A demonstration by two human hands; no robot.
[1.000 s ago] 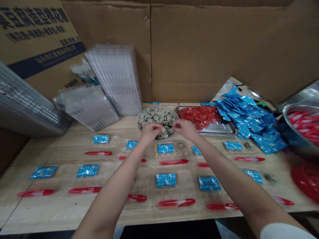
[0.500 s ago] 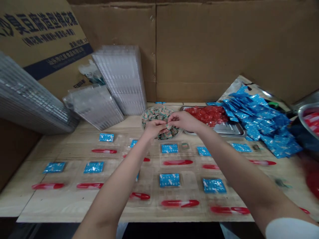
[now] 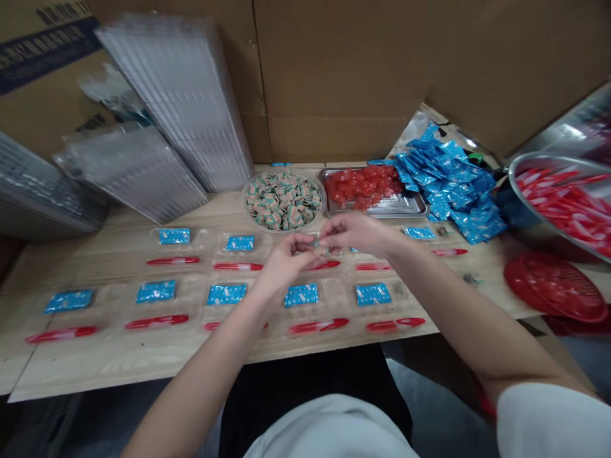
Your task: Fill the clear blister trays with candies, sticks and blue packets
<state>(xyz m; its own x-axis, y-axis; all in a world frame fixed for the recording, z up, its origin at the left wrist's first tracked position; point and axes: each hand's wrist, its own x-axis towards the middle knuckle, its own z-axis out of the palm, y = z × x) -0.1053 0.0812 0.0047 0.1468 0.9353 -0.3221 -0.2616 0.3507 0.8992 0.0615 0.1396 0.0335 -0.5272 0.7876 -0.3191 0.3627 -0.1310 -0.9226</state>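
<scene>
My left hand [image 3: 290, 257] and my right hand [image 3: 352, 235] meet over the table, fingertips pinched together. Between them is a small square packet [image 3: 316, 243] with greenish print, partly hidden by the fingers. Just beyond is a round clear tub [image 3: 324, 202] full of small pink-and-green packets [image 3: 282, 198]. Beneath and around my hands lie two rows of clear plastic trays. Most visible ones hold a blue sachet [image 3: 301, 294] and a long red plastic piece [image 3: 319, 326]. My forearms cover some of them.
Behind the tub's right side, a metal tray [image 3: 410, 205] holds red packets [image 3: 363, 186]. Farther right are piled blue sachets [image 3: 446, 178], a metal bowl [image 3: 512, 184] of red pieces and a red basket [image 3: 554, 286]. Stacked clear trays [image 3: 179, 95] stand at left against cardboard.
Both hands have come back from over the tub toward the near trays, still pinching together. The view has tilted down and turned right, showing more of the metal bowl and red basket.
</scene>
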